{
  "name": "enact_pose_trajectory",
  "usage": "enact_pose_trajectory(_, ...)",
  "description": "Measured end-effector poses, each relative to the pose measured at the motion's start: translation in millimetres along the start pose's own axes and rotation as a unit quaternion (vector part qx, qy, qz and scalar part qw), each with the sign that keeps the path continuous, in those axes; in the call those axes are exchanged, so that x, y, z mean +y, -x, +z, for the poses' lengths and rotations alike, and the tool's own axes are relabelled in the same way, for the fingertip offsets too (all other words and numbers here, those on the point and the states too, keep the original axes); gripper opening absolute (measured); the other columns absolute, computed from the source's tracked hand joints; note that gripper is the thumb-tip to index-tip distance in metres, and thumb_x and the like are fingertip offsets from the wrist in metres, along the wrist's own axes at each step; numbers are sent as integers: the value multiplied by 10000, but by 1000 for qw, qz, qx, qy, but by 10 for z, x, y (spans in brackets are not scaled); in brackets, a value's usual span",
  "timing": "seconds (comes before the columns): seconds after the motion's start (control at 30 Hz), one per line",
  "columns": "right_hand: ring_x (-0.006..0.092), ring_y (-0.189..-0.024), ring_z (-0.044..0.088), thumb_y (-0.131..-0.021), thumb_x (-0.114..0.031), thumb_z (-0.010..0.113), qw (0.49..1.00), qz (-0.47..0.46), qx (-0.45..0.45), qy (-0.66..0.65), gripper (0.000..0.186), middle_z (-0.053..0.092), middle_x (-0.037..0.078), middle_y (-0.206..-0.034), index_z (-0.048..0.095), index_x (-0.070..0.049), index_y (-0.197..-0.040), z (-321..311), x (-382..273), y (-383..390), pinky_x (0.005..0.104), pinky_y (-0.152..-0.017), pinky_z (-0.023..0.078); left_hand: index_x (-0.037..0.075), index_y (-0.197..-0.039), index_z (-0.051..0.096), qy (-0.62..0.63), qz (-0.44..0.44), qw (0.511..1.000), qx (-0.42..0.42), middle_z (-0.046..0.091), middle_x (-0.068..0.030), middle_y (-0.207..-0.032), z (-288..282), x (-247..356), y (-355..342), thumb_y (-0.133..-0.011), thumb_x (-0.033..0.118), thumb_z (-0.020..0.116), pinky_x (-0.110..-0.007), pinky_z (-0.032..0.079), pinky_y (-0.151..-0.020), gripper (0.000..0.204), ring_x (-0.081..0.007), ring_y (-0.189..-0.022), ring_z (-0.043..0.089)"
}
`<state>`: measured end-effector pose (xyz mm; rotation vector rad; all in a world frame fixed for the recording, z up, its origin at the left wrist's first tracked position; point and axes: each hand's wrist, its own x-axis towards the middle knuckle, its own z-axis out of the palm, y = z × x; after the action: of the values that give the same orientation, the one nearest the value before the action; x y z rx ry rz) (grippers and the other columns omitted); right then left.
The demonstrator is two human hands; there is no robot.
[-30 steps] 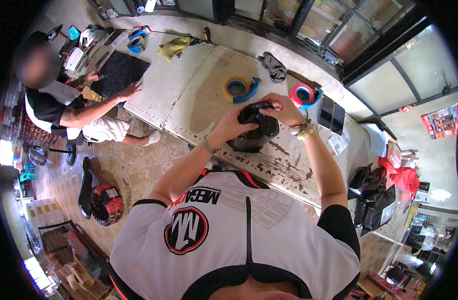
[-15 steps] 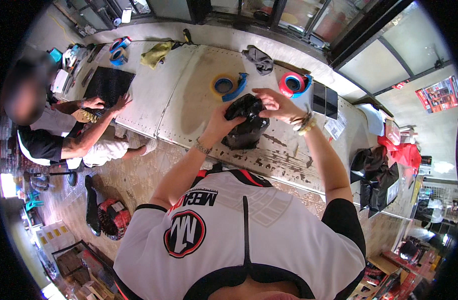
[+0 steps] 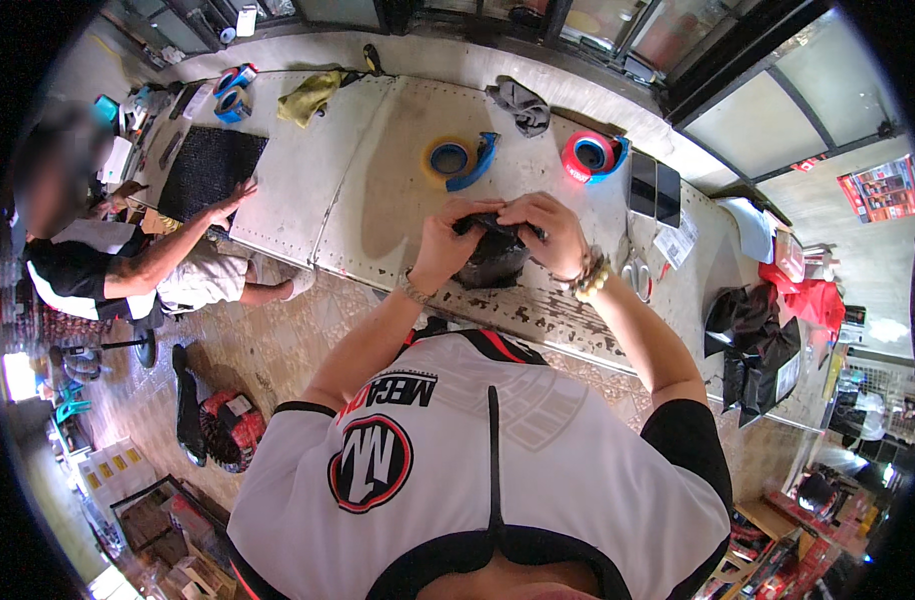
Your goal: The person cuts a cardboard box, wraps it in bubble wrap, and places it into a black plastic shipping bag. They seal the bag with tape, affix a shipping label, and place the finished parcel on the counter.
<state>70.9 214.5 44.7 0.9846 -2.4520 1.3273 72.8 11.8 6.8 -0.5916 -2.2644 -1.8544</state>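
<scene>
A black plastic bundle (image 3: 492, 264), shiny and crumpled, rests on the worn white table in front of me. My left hand (image 3: 446, 242) grips its upper left side, thumb pressed in toward the middle. Opposite it, my right hand (image 3: 550, 232) pinches the top right of the plastic with bent fingers. The two hands nearly meet at the bundle's top edge. Whatever the plastic may contain is hidden. Just beyond stands a blue tape dispenser (image 3: 476, 168) with a yellowish roll. Scissors (image 3: 635, 272) lie right of my right wrist.
A red tape roll (image 3: 585, 157), two dark phones (image 3: 655, 190) and a printed paper slip (image 3: 675, 240) lie to the right. Grey cloth (image 3: 521, 105) sits at the back. On the left, a co-worker (image 3: 108, 250) handles a black sheet (image 3: 213, 170). Black bags (image 3: 753, 345) occupy the right end.
My right hand has come down and closed on the plastic, whose top is now gathered between both hands. The scissors show beside my forearm. One of the co-worker's hands has drawn back from the sheet.
</scene>
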Motion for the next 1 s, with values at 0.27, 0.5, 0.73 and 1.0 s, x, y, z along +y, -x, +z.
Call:
enact_pose_trajectory(0.27, 270, -1272, 524, -712, -77, 768, 987, 15, 4, 158, 421, 644, 66, -1223, 689, -68, -1125, 158, -391, 345, 495, -1118, 325, 72, -1113, 669, -46, 108, 991, -70, 659, -104, -1200, -146, 113, 20, -711, -55, 607, -371, 443, -990, 426, -279, -1086, 610)
enact_pose_trajectory(0.5, 210, -915, 665, -1002, -416, 482, 931, 189, -18, -310, 507, 691, 151, -1054, 707, -4, -810, -76, 314, 94, 382, -948, 461, 192, -1264, 615, -238, 216, 933, -160, 536, 15, -1376, -273, 151, 130, -747, 236, 752, -428, 398, -983, 536, -241, -1215, 499)
enact_pose_trajectory(0.73, 423, -1035, 623, -720, -734, 657, 659, 690, -91, -285, 1104, 467, 232, -1359, 230, -48, -1472, 925, 1709, -689, 560, -782, 569, 213, -1168, 681, -207, 250, 936, -136, 601, 95, -1292, -227, -21, 188, -745, 217, 743, -428, 388, -986, 428, -220, -1199, 500)
enact_pose_trajectory(1.0, 402, -971, 648, -802, -400, 766, 829, 528, -127, -134, 723, 559, 215, -1266, 475, -16, -1339, 1810, 2867, -646, 528, -790, 580, 243, -1067, 725, -167, 229, 953, -103, 617, 138, -1251, -219, -110, 148, -770, 203, 732, -406, 373, -996, 300, -191, -1185, 495)
